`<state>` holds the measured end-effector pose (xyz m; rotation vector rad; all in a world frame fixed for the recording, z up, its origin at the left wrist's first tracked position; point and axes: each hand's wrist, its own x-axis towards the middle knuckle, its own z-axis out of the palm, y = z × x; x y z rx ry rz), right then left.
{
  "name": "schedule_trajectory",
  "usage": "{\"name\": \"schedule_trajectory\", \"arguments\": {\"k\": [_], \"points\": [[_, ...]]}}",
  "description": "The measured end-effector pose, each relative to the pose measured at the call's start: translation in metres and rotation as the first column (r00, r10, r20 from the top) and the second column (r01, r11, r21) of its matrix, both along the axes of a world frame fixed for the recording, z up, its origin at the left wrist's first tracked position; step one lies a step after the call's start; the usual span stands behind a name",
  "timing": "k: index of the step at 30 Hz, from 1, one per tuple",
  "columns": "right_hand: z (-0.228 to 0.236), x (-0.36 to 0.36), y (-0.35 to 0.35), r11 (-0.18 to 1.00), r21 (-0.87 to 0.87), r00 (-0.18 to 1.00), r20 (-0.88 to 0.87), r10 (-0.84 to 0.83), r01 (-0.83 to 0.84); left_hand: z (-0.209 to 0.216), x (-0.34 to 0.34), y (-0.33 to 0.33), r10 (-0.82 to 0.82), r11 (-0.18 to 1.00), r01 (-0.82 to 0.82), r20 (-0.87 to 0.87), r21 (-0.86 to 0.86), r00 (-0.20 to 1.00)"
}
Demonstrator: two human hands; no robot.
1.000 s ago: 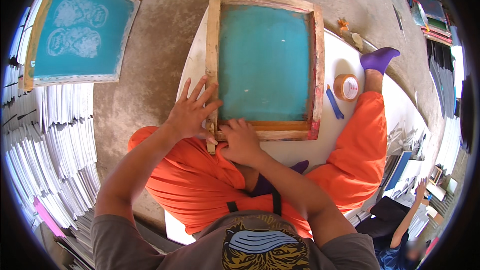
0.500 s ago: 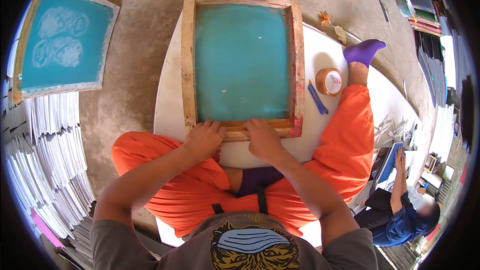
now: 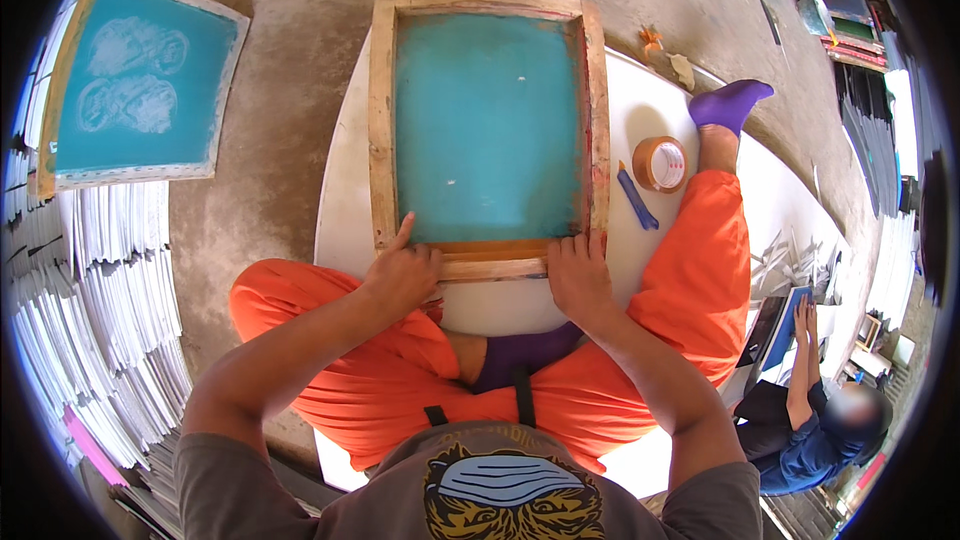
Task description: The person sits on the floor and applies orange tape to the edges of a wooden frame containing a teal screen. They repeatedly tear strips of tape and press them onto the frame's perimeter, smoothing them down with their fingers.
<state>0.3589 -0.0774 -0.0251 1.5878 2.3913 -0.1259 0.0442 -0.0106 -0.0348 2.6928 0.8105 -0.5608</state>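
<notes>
A wooden screen-printing frame (image 3: 383,130) with a teal mesh (image 3: 490,120) lies in front of me, its near rail close to my crossed legs. A strip of brown tape (image 3: 490,248) runs along the inner side of that rail. My left hand (image 3: 402,268) is closed over the rail's left end, one finger stretched out onto the mesh corner. At the rail's right end, my right hand (image 3: 580,275) has its bent fingers closed over the wood and tape. What lies under the fingertips is hidden.
Right of the frame, a brown tape roll (image 3: 660,164) and a blue-handled cutter (image 3: 637,198) lie on the white board (image 3: 345,150). Another teal screen (image 3: 140,150) leans at left above paper stacks (image 3: 120,290). A co-worker (image 3: 810,440) handles a blue-faced panel at lower right.
My right hand has slid right along the near rail to its corner. My left hand has shifted slightly left, a finger now extended onto the mesh.
</notes>
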Motion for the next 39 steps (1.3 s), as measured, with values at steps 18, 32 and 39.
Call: {"name": "schedule_trajectory", "arguments": {"k": [18,32,39], "points": [[-0.004,0.009,0.026,0.981,0.188,0.993,-0.111,-0.03,0.051,-0.003,-0.021,0.028,0.135,0.926,-0.163,0.104,0.34,0.985],[0.018,-0.017,0.051,0.921,-0.289,0.965,0.093,-0.246,0.263,0.014,-0.04,0.055,0.18,0.963,-0.197,0.104,0.182,0.978],[-0.01,-0.076,0.063,0.929,-0.362,0.828,-0.492,-0.267,0.084,-0.034,-0.044,0.04,0.099,0.995,-0.102,0.333,-0.006,0.938]]}}
